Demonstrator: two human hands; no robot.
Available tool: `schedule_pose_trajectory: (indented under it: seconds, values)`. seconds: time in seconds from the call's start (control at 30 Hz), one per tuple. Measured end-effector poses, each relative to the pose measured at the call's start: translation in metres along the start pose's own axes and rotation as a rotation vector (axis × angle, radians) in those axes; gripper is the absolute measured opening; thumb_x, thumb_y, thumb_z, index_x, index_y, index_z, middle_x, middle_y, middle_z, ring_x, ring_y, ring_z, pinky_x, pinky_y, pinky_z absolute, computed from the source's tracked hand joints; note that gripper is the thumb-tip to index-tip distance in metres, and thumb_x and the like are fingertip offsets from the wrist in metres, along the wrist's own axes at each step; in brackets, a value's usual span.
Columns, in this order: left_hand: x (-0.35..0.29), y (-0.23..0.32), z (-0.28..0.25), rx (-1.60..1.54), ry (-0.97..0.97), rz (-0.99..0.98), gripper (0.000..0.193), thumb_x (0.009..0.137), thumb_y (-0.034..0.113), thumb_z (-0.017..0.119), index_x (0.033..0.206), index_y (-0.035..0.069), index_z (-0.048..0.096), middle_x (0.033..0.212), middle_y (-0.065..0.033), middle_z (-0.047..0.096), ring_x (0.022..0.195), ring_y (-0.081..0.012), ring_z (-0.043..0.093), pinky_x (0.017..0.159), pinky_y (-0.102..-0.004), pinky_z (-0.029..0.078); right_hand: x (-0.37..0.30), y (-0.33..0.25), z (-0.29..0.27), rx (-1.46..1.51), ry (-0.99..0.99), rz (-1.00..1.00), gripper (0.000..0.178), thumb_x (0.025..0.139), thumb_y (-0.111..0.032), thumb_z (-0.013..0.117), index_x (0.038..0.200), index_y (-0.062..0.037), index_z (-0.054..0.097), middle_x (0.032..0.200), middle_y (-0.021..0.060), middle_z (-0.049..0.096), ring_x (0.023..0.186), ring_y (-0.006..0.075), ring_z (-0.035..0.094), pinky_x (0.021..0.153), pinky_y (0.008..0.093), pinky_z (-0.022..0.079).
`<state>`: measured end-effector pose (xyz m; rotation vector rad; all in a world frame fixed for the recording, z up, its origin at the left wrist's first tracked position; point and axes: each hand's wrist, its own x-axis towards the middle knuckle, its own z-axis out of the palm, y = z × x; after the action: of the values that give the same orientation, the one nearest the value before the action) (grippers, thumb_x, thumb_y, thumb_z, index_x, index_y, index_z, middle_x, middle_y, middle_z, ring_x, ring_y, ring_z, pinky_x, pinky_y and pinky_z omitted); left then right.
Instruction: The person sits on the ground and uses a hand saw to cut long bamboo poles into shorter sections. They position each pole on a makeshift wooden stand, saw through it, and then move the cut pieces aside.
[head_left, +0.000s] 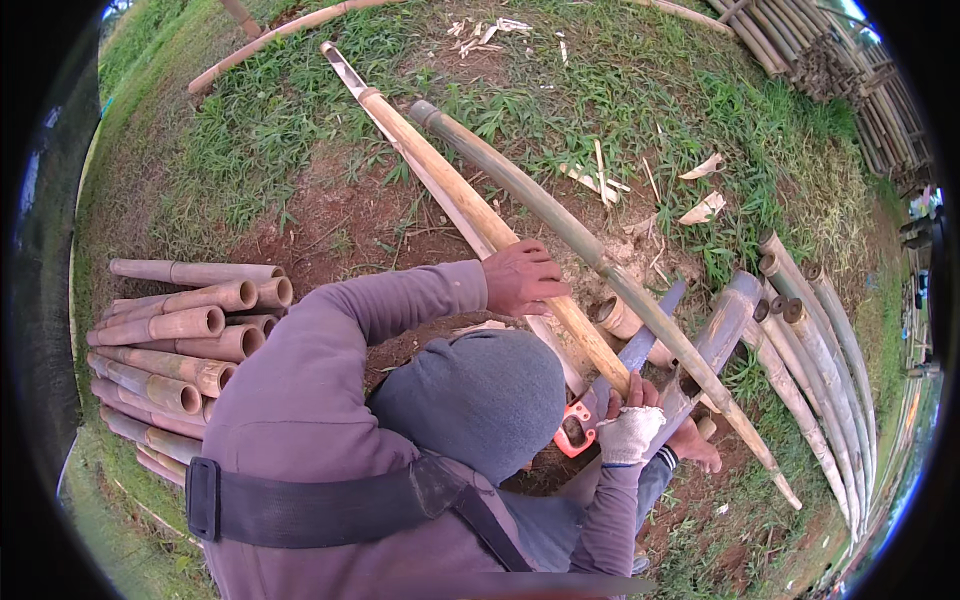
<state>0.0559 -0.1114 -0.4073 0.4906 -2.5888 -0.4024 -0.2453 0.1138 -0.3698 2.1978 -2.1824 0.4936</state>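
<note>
My left hand (522, 278), bare, is wrapped over a long, pale tan bamboo pole (440, 150) that slants from the far left toward my right knee. The far end of this pole is cut open lengthwise. My right hand (630, 430), in a white glove with bare fingertips, grips the pole's near end. Beside that hand is a handsaw (573, 430) with an orange handle; its blade runs up to the right, partly hidden by poles. A grey-green bamboo pole (540, 200) lies to the right, crossing over a thick grey bamboo piece (725, 315).
Cut bamboo tubes (180, 325) are stacked at the left. Long bamboo poles (820, 350) lie together at the right, and a large pile of poles (850, 75) stands far right. Pale bamboo scraps (703, 208) lie on the grass. A bare foot (695, 447) rests near the thick piece.
</note>
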Motion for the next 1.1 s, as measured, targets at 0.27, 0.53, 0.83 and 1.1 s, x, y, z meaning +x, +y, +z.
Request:
schedule_pose_trajectory:
  seconds: [0.27,0.53,0.83,1.1]
  values:
    - [0.033,-0.006,0.021,-0.012,0.064,-0.117,0.051,0.083,0.04,0.082,0.129,0.021,0.068,0.117,-0.0033,0.066,0.116,-0.0246,0.06,0.115,-0.0498,0.036,0.038,0.025,-0.014,-0.062,-0.023,0.009,0.047,0.092,-0.018,0.071,0.137,-0.003,0.064,0.118,0.0211,0.066,0.109,0.0419,0.064,0.094,0.0524,0.052]
    - [0.056,0.001,0.052,-0.037,0.107,-0.101,0.049,0.086,0.043,0.08,0.127,0.02,0.069,0.116,-0.0027,0.066,0.116,-0.0242,0.061,0.114,-0.0484,0.036,0.038,0.066,-0.022,0.012,-0.049,0.018,0.047,0.094,-0.016,0.069,0.139,-0.0014,0.063,0.125,0.0247,0.064,0.115,0.0441,0.062,0.1,0.0526,0.05]
    - [0.041,-0.003,0.033,0.206,0.145,-0.16,0.045,0.083,0.033,0.078,0.126,0.022,0.068,0.121,-0.0001,0.066,0.121,-0.0217,0.062,0.114,-0.0513,0.036,0.054,0.07,-0.014,0.051,-0.139,0.031,0.049,0.093,-0.014,0.071,0.14,-0.004,0.064,0.127,0.0228,0.063,0.117,0.0422,0.061,0.102,0.0515,0.048]
    - [0.042,-0.011,0.039,0.391,0.194,-0.208,0.032,0.085,0.014,0.067,0.116,0.023,0.069,0.118,0.0016,0.068,0.115,-0.0176,0.067,0.112,-0.0489,0.039,0.053,0.094,-0.018,0.062,-0.109,-0.071,0.05,0.093,-0.011,0.07,0.142,-0.0038,0.062,0.125,0.0205,0.062,0.117,0.0403,0.06,0.104,0.0504,0.047]
